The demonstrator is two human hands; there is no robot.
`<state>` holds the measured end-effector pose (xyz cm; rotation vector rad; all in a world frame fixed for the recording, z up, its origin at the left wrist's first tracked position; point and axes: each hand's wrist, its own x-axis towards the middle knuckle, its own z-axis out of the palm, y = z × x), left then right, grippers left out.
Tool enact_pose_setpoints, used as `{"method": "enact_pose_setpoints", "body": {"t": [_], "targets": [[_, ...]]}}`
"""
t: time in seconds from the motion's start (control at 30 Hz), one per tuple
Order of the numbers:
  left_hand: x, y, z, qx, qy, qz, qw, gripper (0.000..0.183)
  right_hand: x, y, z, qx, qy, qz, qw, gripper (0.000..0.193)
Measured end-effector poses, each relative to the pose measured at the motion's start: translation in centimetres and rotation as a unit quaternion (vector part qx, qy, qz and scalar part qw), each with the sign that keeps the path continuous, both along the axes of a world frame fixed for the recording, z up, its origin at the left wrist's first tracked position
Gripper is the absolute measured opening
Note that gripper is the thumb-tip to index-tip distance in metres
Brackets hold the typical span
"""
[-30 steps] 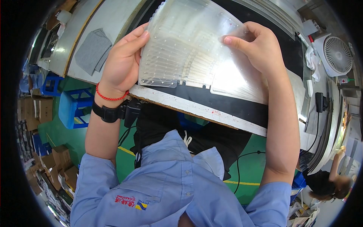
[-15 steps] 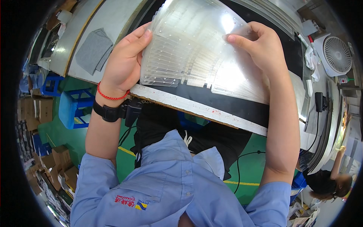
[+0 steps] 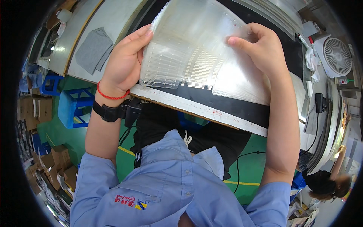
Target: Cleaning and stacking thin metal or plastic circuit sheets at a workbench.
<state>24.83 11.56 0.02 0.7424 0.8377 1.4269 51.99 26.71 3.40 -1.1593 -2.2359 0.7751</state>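
A fanned stack of clear plastic sheets (image 3: 181, 41), dotted with small raised spots, is held up over a black mat (image 3: 242, 109) at the table's near edge. My left hand (image 3: 126, 56) grips the left edge of the stack, thumb toward the top corner and fingers hidden behind. On the right side, my right hand (image 3: 262, 47) pinches the sheets, with the thumb across the front face and the other fingers bent behind the edge. The sheets' lower edges spread in steps, with comb-like slits showing near the middle.
Grey cloths (image 3: 94, 51) lie on the table to the left. A white fan (image 3: 336, 56), a white rag (image 3: 312, 62) and a black adapter (image 3: 320, 102) are at the right. A blue stool (image 3: 72, 109) stands on the green floor. Another person (image 3: 329, 185) is at the far right.
The sheets have tilted and shifted slightly, so the bright glare on them has dimmed and their left edges sit closer together. Both hands stay in nearly the same place.
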Motion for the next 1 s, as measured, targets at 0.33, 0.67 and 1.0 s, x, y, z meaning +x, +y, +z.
{"method": "enact_pose_setpoints", "body": {"t": [0.33, 0.67, 1.0], "targets": [[-0.36, 0.03, -0.19, 0.004, -0.004, -0.019, 1.0, 0.039, -0.17, -0.06, -0.04, -0.004, 0.004, 0.009, 1.0, 0.043], [-0.03, -0.15, -0.04, 0.017, -0.001, -0.007, 1.0, 0.04, -0.34, -0.18, -0.12, -0.01, -0.013, 0.011, 1.0, 0.043], [-0.28, -0.01, -0.29, 0.025, 0.002, -0.019, 1.0, 0.041, -0.29, 0.04, -0.38, -0.012, -0.009, 0.019, 1.0, 0.042]]}}
